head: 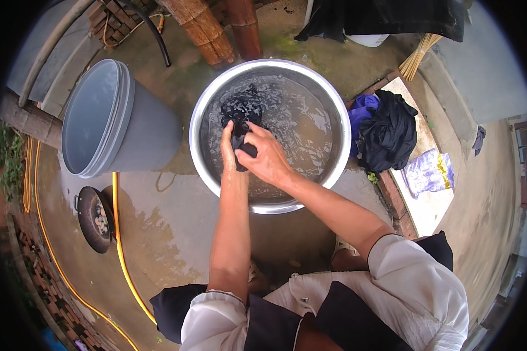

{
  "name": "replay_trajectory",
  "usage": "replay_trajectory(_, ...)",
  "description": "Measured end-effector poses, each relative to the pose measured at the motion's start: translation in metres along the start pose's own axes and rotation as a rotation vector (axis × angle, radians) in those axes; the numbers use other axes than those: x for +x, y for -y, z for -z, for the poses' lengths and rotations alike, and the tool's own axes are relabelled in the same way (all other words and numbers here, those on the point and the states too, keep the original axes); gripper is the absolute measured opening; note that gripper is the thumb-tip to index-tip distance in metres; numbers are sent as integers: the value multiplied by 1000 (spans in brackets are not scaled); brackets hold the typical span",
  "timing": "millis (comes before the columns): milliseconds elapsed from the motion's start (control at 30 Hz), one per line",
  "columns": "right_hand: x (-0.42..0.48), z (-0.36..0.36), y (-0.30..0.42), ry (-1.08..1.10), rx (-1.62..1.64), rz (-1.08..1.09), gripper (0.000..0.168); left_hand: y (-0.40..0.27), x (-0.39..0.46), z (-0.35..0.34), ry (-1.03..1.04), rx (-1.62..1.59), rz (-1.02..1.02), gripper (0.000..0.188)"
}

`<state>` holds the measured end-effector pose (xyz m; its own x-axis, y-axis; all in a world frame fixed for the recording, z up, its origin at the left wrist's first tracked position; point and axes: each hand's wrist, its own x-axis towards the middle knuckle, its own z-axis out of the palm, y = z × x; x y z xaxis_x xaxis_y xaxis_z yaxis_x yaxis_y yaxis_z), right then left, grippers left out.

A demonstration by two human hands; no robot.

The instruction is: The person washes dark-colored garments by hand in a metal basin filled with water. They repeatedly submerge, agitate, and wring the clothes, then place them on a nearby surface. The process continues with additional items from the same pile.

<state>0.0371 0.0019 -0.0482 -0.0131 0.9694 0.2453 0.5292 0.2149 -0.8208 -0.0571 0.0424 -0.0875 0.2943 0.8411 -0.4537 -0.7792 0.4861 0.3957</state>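
Note:
A wide metal basin point(340, 136) holds murky water with ripples. Over its left half, my left hand point(229, 147) and my right hand point(265, 153) come together on a piece of dark wet cloth point(241, 107), part of which lies in the water. The thumb and forefinger of my right hand pinch the cloth, while my left hand supports it from the left side. The palm side of my left hand is partly hidden by the cloth.
A tall grey bucket point(151, 127) stands left of the basin, near a wok point(85, 219) and a yellow hose point(119, 245). On the right, black clothing point(388, 131), purple cloth point(362, 109) and a plastic packet point(428, 173) lie on a white slab point(428, 215). Thick bamboo poles point(202, 33) stand beyond.

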Motion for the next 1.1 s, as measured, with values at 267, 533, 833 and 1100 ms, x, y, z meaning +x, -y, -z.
replay_trajectory(267,56,-13,-32,-41,-141,-244,25,37,4,2,-168,-63,-58,40)
replay_trajectory(533,-34,-15,36,102,-145,217,42,-19,-3,38,253,-194,57,54)
replay_trajectory(833,79,13,-46,243,-206,-503,33,23,-1,-7,-119,-38,-15,33)
replay_trajectory(1100,63,142,56,761,-181,-93,34,11,2,35,-350,450,23,42)
